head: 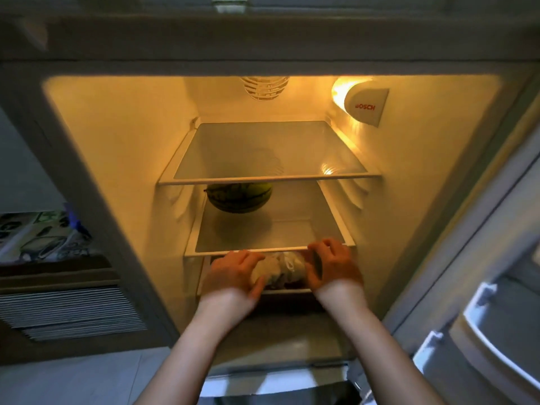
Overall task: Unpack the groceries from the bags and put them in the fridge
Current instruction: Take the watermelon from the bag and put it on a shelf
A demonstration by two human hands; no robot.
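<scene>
Both hands — left (233,273), right (333,267) — grasp a plastic-wrapped bundle (280,270) under the fridge's glass shelf (263,229).

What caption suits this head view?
Both hands slide a bagged item under the fridge shelf holding a watermelon.

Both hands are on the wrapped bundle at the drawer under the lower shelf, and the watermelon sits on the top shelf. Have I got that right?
Not quite. In the head view the watermelon sits on the lower shelf, under the top shelf, which carries nothing. The rest holds: the left hand and right hand hold the wrapped bundle at the drawer below.
</scene>
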